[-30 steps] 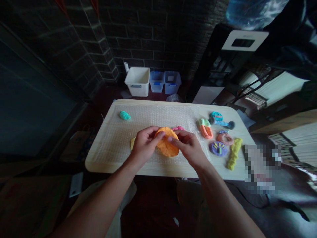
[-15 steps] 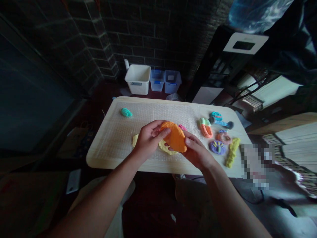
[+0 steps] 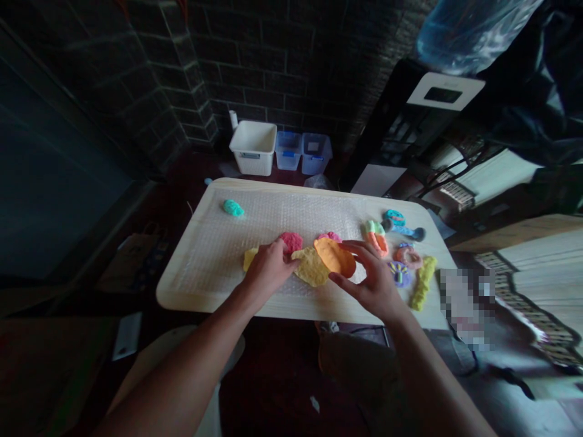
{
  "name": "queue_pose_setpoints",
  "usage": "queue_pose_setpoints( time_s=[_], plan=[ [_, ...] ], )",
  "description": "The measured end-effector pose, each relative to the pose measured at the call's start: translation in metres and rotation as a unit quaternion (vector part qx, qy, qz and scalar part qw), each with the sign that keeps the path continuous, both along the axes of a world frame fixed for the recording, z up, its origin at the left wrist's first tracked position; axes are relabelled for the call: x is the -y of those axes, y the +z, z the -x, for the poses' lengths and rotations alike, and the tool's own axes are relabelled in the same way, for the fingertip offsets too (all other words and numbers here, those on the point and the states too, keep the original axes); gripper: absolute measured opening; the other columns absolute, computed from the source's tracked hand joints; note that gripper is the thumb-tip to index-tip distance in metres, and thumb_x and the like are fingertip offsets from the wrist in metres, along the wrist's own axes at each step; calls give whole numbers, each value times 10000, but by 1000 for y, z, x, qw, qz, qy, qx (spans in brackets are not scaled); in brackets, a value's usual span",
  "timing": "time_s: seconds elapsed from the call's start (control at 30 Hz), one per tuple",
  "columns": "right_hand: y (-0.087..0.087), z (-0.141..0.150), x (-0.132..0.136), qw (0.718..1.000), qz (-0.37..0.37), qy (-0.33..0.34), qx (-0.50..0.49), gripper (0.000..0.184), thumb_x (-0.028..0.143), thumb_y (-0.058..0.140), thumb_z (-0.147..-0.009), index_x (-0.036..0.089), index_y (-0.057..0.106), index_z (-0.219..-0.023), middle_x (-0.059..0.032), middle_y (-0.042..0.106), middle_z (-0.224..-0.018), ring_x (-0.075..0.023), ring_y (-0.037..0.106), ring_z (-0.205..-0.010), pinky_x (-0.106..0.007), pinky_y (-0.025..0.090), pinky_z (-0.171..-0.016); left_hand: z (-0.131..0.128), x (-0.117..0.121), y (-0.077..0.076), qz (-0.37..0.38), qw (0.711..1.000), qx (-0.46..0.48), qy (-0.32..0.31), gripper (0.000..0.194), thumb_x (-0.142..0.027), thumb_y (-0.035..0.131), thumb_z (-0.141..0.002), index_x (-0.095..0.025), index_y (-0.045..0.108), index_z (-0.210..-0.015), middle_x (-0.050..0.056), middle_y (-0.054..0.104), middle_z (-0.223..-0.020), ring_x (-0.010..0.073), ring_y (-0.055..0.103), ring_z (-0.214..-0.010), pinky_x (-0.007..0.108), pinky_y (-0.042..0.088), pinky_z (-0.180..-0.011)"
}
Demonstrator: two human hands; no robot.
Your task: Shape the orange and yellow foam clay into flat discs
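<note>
A flattened orange clay piece (image 3: 336, 257) lies at the front middle of the table, overlapping the right edge of a flattened yellow clay piece (image 3: 311, 267). My right hand (image 3: 371, 279) is spread around the orange piece, with thumb and fingertips apart at its edges. The fingers of my left hand (image 3: 269, 266) are closed at the left edge of the yellow piece, and the thumb touches it. Another bit of yellow clay (image 3: 249, 259) shows left of that hand, partly covered. Just beyond my hands sit a red clay lump (image 3: 291, 241) and a pink one (image 3: 328, 236).
Bubble wrap (image 3: 273, 209) covers much of the pale table (image 3: 191, 301). A teal lump (image 3: 233, 207) sits at the far left. Several shaped clay pieces, including a yellow strip (image 3: 423, 283) and a purple disc (image 3: 399, 274), lie right. Storage bins (image 3: 254, 162) stand behind the table.
The orange piece, raised in both hands before, is now lower and further right. My left hand has left it for the yellow piece; the right hand has opened wider. The red lump has come into view.
</note>
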State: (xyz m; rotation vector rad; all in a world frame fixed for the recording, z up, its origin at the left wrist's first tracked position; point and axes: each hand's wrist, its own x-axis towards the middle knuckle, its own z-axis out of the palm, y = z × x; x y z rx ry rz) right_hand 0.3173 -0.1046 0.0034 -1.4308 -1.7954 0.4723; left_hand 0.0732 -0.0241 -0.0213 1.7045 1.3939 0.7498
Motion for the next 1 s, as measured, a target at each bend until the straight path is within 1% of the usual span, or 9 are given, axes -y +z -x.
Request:
queue_pose_setpoints(
  time_s=[0.17,0.27,0.4,0.5,0.63,0.7,0.77,0.87,1.0],
  plan=[
    [-6,5,-5,998,-13,31,46,574,402,837,-881,236,666,-1404,-172,658,-1370,-361,674,-1243,-552,583,-1042,-19,-3,-4,10,999,44,24,408,-61,863,-630,-250,652,-922,15,705,-726,273,687,-735,361,456,-759],
    [-9,0,-5,999,-17,18,40,564,414,839,-884,245,670,-1394,-167,658,-1370,-363,665,-1255,-557,577,-1052,-22,-4,-7,37,998,39,23,390,-41,811,-640,-232,673,-950,16,715,-745,257,686,-731,346,446,-741],
    [-6,-8,-2,1000,-15,-1,17,541,439,845,-878,253,688,-1360,-156,674,-1346,-353,663,-1246,-553,574,-1054,-19,-4,-11,80,994,70,15,163,-99,769,-669,-207,710,-776,28,707,-721,235,657,-700,327,420,-692],
    [-2,-6,0,1000,-13,-8,-2,539,446,852,-866,246,697,-1342,-153,674,-1339,-349,659,-1250,-550,568,-1062,-20,-3,-16,103,986,128,12,23,-182,713,-735,-195,718,-754,32,690,-712,230,644,-709,317,440,-670],
    [5,4,2,999,-11,-3,-31,520,429,856,-863,249,703,-1326,-147,681,-1313,-345,650,-1253,-543,558,-1079,-30,3,-19,146,966,212,34,177,-329,614,-858,-192,707,-919,59,725,-854,232,690,-792,306,509,-664],
    [8,8,3,999,-19,3,-47,520,409,862,-862,254,698,-1330,-145,677,-1315,-340,651,-1251,-537,556,-1083,-35,6,-17,160,955,247,43,239,-388,626,-871,-203,684,-1010,60,730,-938,228,705,-849,300,541,-673],
    [9,12,4,998,-29,3,-61,525,395,873,-854,261,696,-1329,-138,673,-1319,-338,652,-1249,-535,557,-1081,-38,7,-13,185,934,302,50,300,-440,703,-841,-213,656,-1032,48,719,-963,223,705,-851,291,556,-645],
    [9,16,6,995,-51,-26,-81,505,377,865,-862,283,691,-1327,-126,666,-1318,-339,649,-1251,-546,556,-1083,-41,8,-6,255,872,414,64,378,-451,822,-779,-216,618,-995,38,723,-961,216,709,-804,293,572,-595],
    [9,20,7,993,-96,-66,-22,527,361,866,-853,296,686,-1344,-133,654,-1322,-365,636,-1250,-586,546,-1080,-43,10,2,342,807,479,60,268,-369,799,-849,-197,631,-968,49,752,-909,198,724,-751,316,605,-635]
  ],
)
